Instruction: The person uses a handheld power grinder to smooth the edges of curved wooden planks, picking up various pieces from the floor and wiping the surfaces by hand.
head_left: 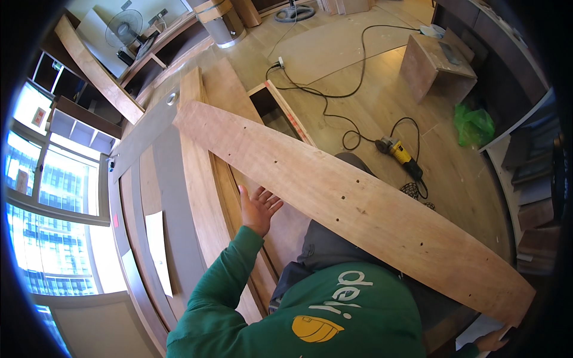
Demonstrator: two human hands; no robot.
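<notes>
A long pale wooden board (322, 185), with several small dark holes, slants across my lap from far left to near right. My right hand (492, 341) grips its near right end, partly hidden at the edge of the view. My left hand (261, 213) is open, its fingers spread, just beside the board's left edge and apart from it. Under the board's far end lie long wooden planks (200, 161). My left hand hovers above these.
A yellow and black angle grinder (401, 156) lies on the floor, its black cable running to the back. A wooden box stool (439, 65) and green plastic bag (473, 125) are at right. Grey-topped panels (167, 179) lie at left, beside windows. A fan (124, 28) stands back left.
</notes>
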